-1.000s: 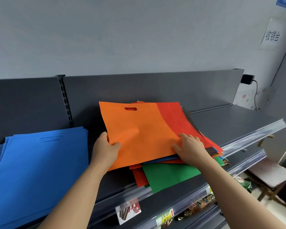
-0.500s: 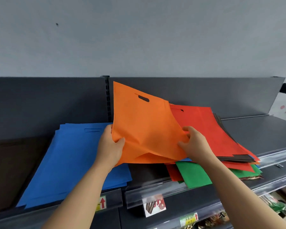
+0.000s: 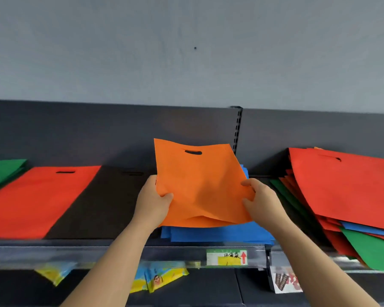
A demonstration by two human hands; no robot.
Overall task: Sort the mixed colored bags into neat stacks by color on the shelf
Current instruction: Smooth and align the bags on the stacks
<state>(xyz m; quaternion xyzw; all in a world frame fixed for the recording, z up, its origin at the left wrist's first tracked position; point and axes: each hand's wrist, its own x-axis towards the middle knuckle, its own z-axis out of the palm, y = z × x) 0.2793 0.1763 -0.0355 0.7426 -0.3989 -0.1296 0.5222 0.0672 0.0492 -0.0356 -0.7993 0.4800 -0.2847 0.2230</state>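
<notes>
Item: flat orange fabric bag with a cut-out handle [image 3: 200, 185] is being held tilted over the blue bag stack [image 3: 220, 237]; contact between them cannot be told.
Left hand [image 3: 152, 204]: pinching the bag's left edge, thumb on top.
Right hand [image 3: 261, 203]: gripping the right edge, fingers curled round it.
Right of it: mixed-colour bag pile [image 3: 341, 185] is lying fanned.
Left of it: black bag stack [image 3: 98, 202] and red bag stack [image 3: 38, 200] are lying flat.

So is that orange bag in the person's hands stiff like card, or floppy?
Probably floppy. The orange bag creases between the left hand and right hand, and its lower edge sags, though its top stands up, so it has some body. It is likely light, since pinches at its sides hold it. Its matte, cloth-like face suggests it is not slippery.
</notes>
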